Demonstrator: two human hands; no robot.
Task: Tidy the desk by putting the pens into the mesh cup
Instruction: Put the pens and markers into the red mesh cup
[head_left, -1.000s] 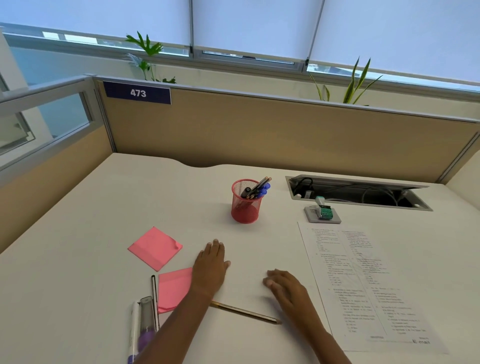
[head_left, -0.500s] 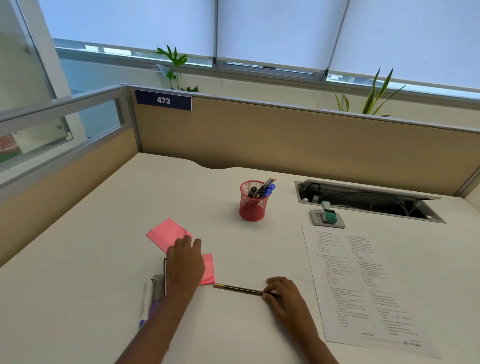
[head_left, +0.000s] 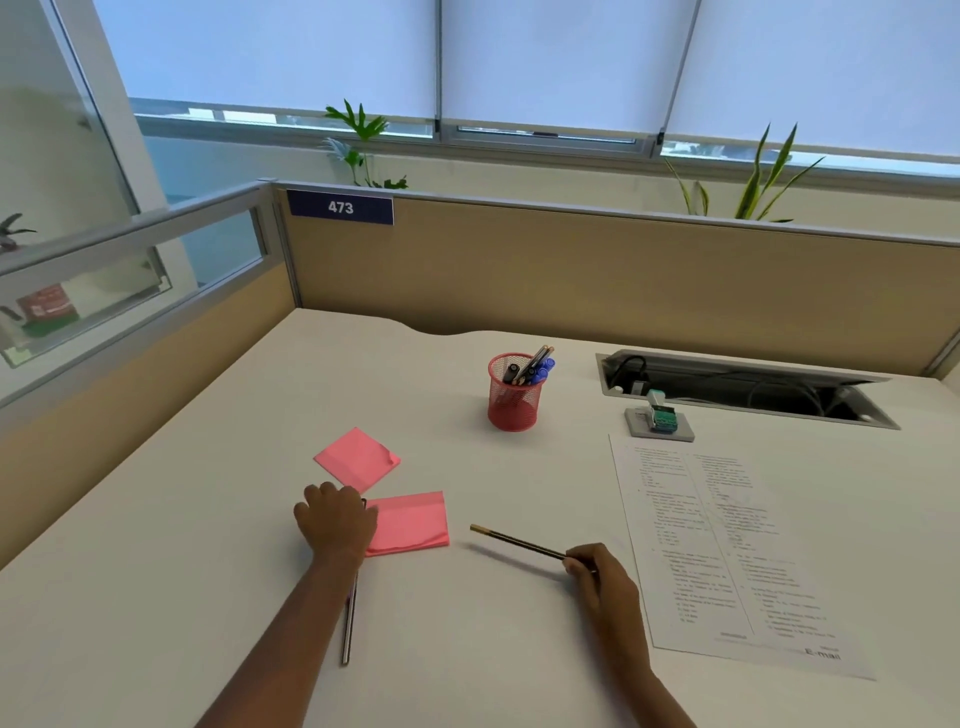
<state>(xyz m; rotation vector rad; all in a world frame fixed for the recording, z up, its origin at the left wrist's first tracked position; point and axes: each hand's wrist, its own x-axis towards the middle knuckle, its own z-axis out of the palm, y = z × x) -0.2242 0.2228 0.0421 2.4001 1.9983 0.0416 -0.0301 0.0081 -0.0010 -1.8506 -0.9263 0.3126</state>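
1. Two hands work over the pale counter (head_left: 467, 649), both well nearer the camera than the red mesh cup (head_left: 513, 402).
2. Nearest of all, a silver pen (head_left: 348, 618) lies flat on the counter, well in front of the mesh cup and to its left. Its far end passes under the left hand (head_left: 335, 525).
3. The left hand sits knuckles-up over that end, its fingers curled down around the silver pen. The grip is grasping the pen, which rests on the counter.
4. The right hand (head_left: 602, 577), in front of the mesh cup and somewhat to its right, pinches one end of a dark pencil (head_left: 519, 543). The gold-tipped free end points left, raised just off the counter above its own shadow.
5. One pink sticky pad (head_left: 410, 522) touches the left hand on the side toward the cup. A second pink pad (head_left: 357, 457) lies just beyond it, left of the cup and nearer than it.
6. A printed sheet (head_left: 727, 545) lies on the counter, right of the cup and nearer than it.
7. The mesh cup stands upright, well apart from both hands. It holds several pens (head_left: 530, 366) that lean to its right rim.
8. Right of the cup, a small green device (head_left: 662, 418) sits on a grey base, with a cable opening (head_left: 743, 387) just behind it.
9. Behind the cup rises a tan partition (head_left: 571, 270) that carries a label reading 473 (head_left: 340, 208).
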